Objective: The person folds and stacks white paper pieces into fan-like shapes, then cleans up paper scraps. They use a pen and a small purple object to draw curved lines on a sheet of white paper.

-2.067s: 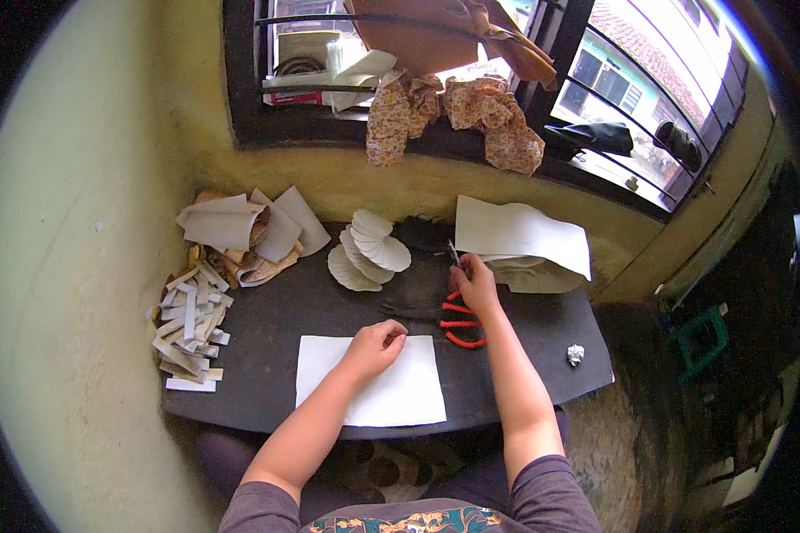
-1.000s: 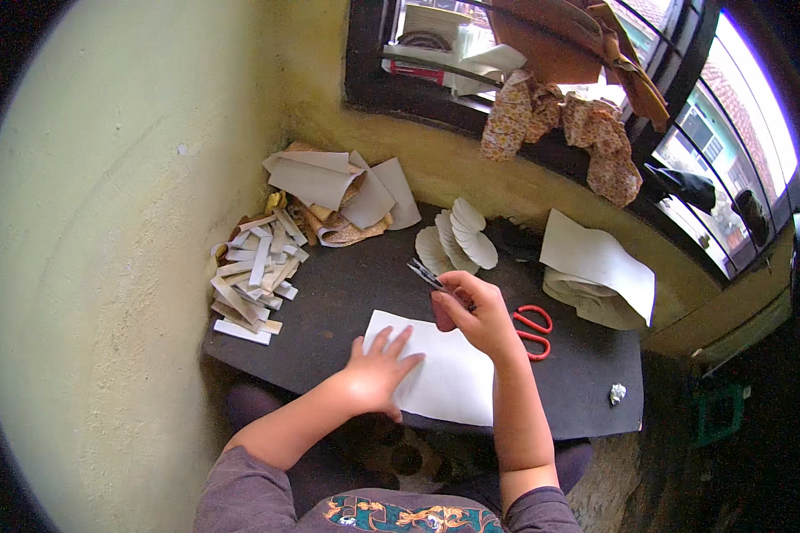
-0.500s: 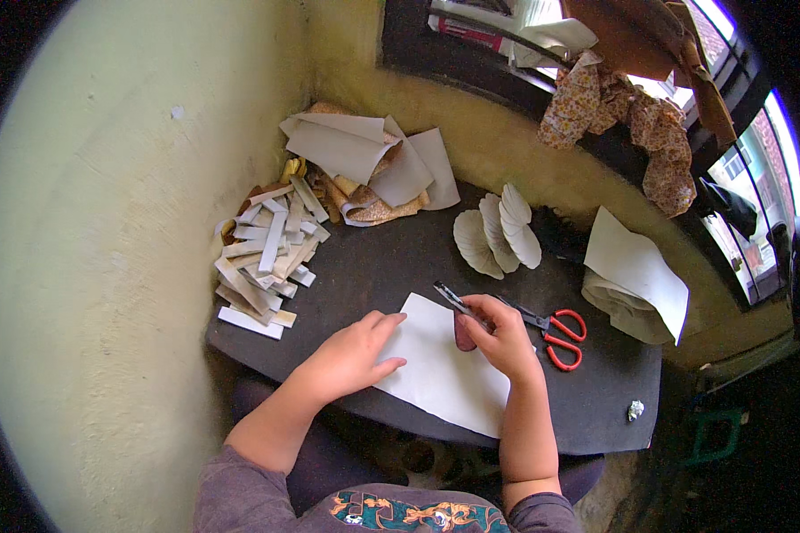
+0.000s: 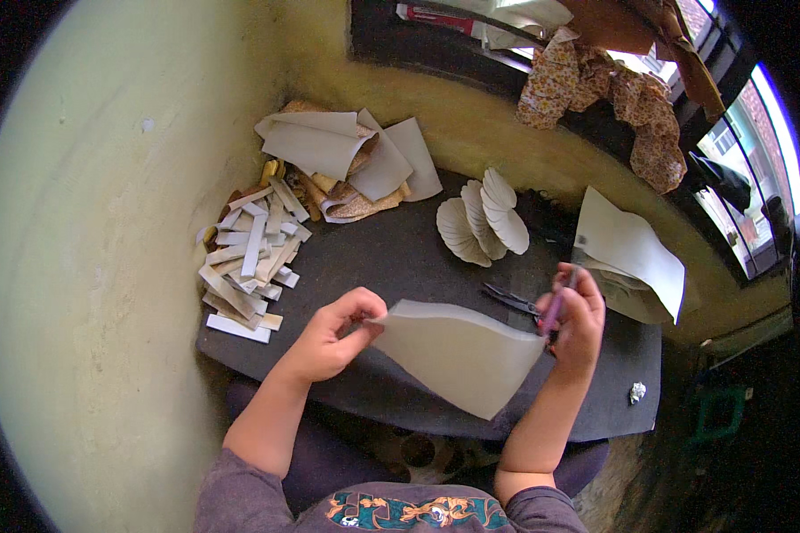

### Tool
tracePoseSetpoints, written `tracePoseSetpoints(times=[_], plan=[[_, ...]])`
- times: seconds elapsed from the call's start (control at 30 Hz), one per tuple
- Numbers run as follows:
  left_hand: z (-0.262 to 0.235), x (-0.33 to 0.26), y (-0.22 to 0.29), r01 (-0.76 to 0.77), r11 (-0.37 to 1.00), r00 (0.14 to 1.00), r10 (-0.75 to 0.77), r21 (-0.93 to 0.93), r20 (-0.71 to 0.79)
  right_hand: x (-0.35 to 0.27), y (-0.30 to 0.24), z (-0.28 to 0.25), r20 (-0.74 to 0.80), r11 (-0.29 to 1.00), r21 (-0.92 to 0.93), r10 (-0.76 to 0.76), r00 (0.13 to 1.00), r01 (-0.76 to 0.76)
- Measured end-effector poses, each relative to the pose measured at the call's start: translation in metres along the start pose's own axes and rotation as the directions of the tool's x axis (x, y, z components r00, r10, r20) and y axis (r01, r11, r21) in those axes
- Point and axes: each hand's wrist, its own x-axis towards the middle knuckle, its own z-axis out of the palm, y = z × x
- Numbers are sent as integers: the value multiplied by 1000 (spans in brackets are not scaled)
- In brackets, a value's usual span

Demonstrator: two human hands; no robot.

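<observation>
A pale rectangular sheet (image 4: 458, 354) is lifted off the dark table (image 4: 391, 258) and curves between my hands. My left hand (image 4: 329, 339) pinches its left corner between thumb and fingers. My right hand (image 4: 576, 322) is closed around a thin purple pen (image 4: 556, 302) and touches the sheet's right edge. The black blades of a pair of scissors (image 4: 509, 299) lie on the table just behind the sheet; their handles are hidden by my right hand.
A heap of pale strips (image 4: 249, 259) lies at the table's left end and curled sheets (image 4: 347, 153) behind it. Oval cut-outs (image 4: 484, 218) stand at the back middle, a sheet stack (image 4: 633, 250) at right, a foil ball (image 4: 636, 392) near the right corner. A yellow wall borders the left.
The sheet lay flat on the table under my left palm; now both hands hold it raised and curved. My right hand carried the pen over from beside the scissors.
</observation>
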Motion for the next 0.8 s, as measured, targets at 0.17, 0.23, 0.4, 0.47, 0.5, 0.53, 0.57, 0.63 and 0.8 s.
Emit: tracePoseSetpoints(times=[0.17,0.23,0.4,0.47,0.5,0.53,0.57,0.63,0.8], plan=[[-3,1,4,-326,913,945,311,-248,-97,1,-1,-37,65,911,373,-213,975,174],[-3,5,-1,-360,886,931,322,-292,-172,0,3,-33,89,925,359,-163,983,121],[-3,9,-11,-312,847,945,229,-431,-234,-1,12,-12,193,978,202,18,981,-57],[-6,10,-14,-337,833,938,258,-440,-230,-1,13,-7,245,985,118,95,965,-126],[-8,10,-16,-349,826,935,273,-443,-228,-2,13,-4,277,983,85,132,952,-161],[-9,11,-19,-400,869,901,315,-290,-299,-2,13,-2,320,979,81,154,935,-189],[-11,12,-21,-433,892,858,365,-127,-360,-2,13,1,362,973,76,176,915,-218],[-13,15,-19,-411,886,766,463,213,-447,-1,14,6,341,972,84,178,923,-218],[-3,11,3,-182,982,801,182,59,-570,1,17,-4,227,957,223,133,965,-184]])
